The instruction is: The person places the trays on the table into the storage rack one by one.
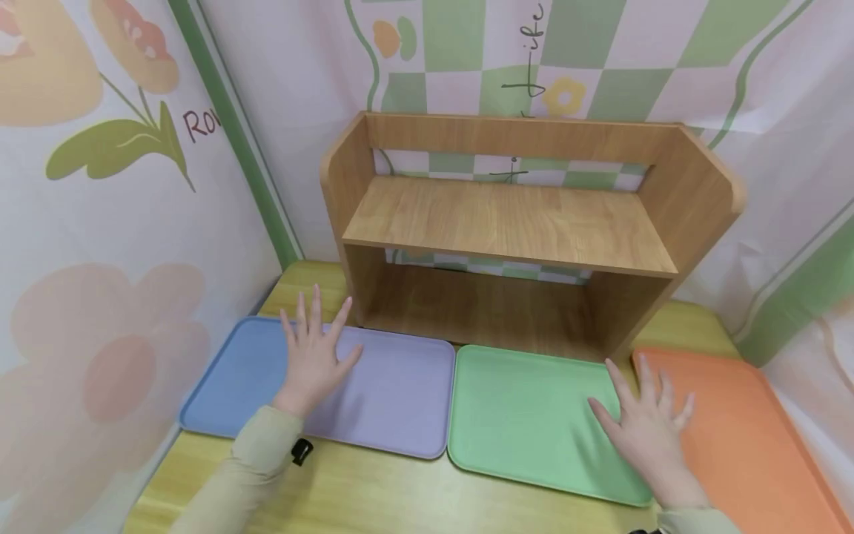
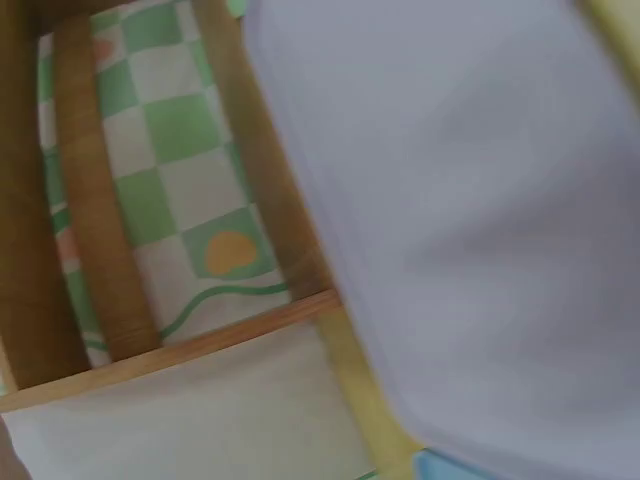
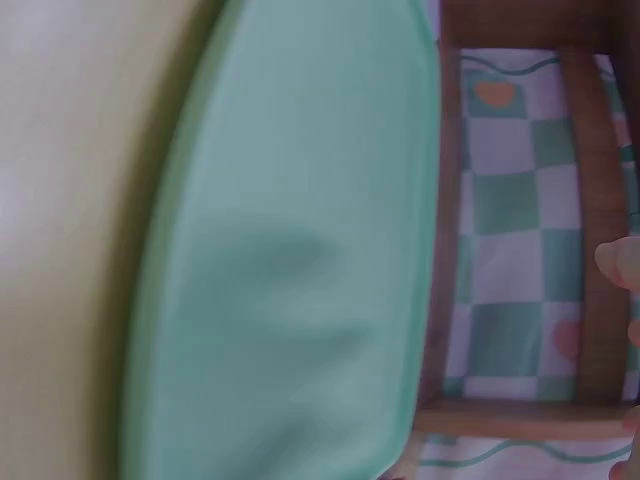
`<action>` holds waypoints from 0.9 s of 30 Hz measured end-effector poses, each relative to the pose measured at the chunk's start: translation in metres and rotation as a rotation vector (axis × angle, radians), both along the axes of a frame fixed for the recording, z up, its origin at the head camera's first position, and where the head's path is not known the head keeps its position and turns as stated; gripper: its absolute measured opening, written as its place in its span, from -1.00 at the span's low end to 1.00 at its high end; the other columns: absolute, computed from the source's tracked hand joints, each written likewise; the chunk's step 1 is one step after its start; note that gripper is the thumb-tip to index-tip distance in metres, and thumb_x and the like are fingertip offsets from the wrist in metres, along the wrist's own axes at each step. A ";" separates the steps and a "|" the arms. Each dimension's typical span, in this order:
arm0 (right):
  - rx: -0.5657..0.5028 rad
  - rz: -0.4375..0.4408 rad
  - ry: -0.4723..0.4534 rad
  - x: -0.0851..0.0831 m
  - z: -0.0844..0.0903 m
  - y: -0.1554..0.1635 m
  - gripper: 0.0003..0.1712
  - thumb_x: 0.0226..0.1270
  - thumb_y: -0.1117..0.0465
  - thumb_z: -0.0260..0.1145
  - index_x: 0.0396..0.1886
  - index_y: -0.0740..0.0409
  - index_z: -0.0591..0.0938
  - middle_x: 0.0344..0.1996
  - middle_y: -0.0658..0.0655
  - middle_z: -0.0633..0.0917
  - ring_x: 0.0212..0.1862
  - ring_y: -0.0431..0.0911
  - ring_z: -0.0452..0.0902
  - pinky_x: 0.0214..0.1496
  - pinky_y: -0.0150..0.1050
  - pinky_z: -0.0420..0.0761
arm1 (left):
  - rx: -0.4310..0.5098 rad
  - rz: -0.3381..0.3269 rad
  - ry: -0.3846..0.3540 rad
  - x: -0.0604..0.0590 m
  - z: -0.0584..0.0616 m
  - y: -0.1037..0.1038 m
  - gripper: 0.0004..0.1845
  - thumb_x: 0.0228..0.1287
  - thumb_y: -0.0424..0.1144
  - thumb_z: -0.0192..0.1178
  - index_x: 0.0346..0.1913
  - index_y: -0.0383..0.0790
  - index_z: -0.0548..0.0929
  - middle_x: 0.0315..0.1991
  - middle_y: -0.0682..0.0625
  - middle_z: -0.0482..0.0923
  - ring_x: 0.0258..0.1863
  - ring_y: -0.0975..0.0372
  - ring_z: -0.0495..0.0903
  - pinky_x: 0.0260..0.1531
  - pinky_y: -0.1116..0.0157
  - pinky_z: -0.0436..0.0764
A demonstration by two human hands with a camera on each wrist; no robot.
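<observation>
Four flat trays lie in a row on the yellow table: blue (image 1: 230, 374), lilac (image 1: 400, 393), green (image 1: 527, 415) and orange (image 1: 740, 437). My left hand (image 1: 313, 352) is spread flat, fingers straight, over the seam between the blue and lilac trays. Fingers of my right hand (image 1: 643, 419) are spread over the green tray's right edge, next to the orange one. Neither hand holds anything. The left wrist view shows the lilac tray (image 2: 480, 220), blurred; the right wrist view shows the green tray (image 3: 300, 260) and a fingertip (image 3: 618, 262).
A wooden shelf unit (image 1: 514, 222) stands behind the trays, its upper board and lower bay bare. Patterned cloth walls close in at left, back and right. A strip of yellow table (image 1: 373, 497) lies in front of the trays.
</observation>
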State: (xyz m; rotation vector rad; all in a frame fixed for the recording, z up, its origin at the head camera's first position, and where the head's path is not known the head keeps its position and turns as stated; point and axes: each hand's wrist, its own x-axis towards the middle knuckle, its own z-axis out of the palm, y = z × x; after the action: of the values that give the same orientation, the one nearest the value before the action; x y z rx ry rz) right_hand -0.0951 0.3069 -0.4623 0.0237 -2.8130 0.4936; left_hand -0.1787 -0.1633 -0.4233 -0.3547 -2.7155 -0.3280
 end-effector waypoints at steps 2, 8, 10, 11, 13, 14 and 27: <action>-0.007 0.008 0.006 0.001 -0.005 0.004 -0.18 0.31 -0.13 0.17 0.49 -0.14 0.07 0.45 0.39 -0.10 0.35 0.53 -0.22 0.22 0.54 -0.44 | 0.042 -0.021 0.023 -0.007 0.009 -0.002 -0.18 0.20 0.09 0.20 0.48 0.05 0.12 0.49 -0.31 -0.38 0.45 -0.25 -0.35 0.34 -0.32 -0.30; 0.034 0.040 -0.008 0.001 -0.027 0.017 -0.17 0.21 -0.08 0.28 0.42 -0.04 0.17 0.32 0.55 0.07 0.21 0.58 0.01 0.14 0.53 -0.05 | 0.223 -0.129 0.098 -0.032 0.040 -0.008 -0.20 0.20 -0.10 0.25 0.45 -0.10 0.14 0.45 -0.37 -0.27 0.43 -0.25 -0.20 0.29 -0.32 0.11; 0.056 0.062 -0.029 0.001 -0.033 0.021 -0.11 0.15 -0.09 0.33 0.42 0.00 0.19 0.28 0.59 0.11 0.14 0.60 0.08 0.07 0.52 0.07 | 0.296 -0.165 0.093 -0.039 0.050 -0.010 -0.20 0.21 -0.18 0.25 0.45 -0.15 0.11 0.44 -0.36 -0.23 0.42 -0.23 -0.12 0.27 -0.29 0.19; 0.061 0.076 -0.041 0.001 -0.035 0.022 -0.09 0.11 -0.10 0.36 0.41 0.02 0.20 0.27 0.61 0.13 0.11 0.60 0.11 0.03 0.53 0.12 | 0.343 -0.183 0.081 -0.043 0.054 -0.011 -0.20 0.21 -0.22 0.25 0.46 -0.17 0.10 0.43 -0.36 -0.21 0.41 -0.21 -0.09 0.28 -0.26 0.20; 0.061 0.096 -0.072 0.002 -0.037 0.023 -0.03 0.04 -0.10 0.42 0.40 0.06 0.21 0.25 0.63 0.14 0.06 0.61 0.15 -0.07 0.54 0.23 | 0.442 -0.216 0.062 -0.051 0.063 -0.013 -0.18 0.21 -0.30 0.25 0.46 -0.21 0.06 0.42 -0.35 -0.17 0.40 -0.17 -0.03 0.32 -0.20 0.20; 0.059 0.102 -0.091 0.002 -0.038 0.024 -0.01 0.01 -0.11 0.44 0.40 0.07 0.21 0.25 0.63 0.13 0.05 0.62 0.15 -0.11 0.54 0.27 | 0.493 -0.231 0.052 -0.055 0.066 -0.013 -0.18 0.21 -0.34 0.24 0.46 -0.21 0.05 0.41 -0.35 -0.16 0.39 -0.16 0.00 0.32 -0.17 0.21; 0.060 0.111 -0.326 0.004 -0.045 0.028 0.15 -0.13 -0.25 0.46 0.37 0.21 0.17 0.21 0.76 -0.01 -0.07 0.75 0.15 -0.31 0.48 0.44 | 0.926 -0.312 -0.125 -0.105 0.102 -0.011 -0.14 0.28 -0.45 0.15 0.51 0.08 -0.03 0.47 -0.14 0.05 0.41 0.00 0.16 0.28 -0.10 0.34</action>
State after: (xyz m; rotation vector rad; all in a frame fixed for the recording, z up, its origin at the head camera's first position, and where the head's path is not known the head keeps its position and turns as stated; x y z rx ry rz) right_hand -0.0913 0.3347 -0.5072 0.1232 -3.1592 0.4755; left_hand -0.2839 -0.1738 -0.3209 -0.4723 -2.2783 -1.6342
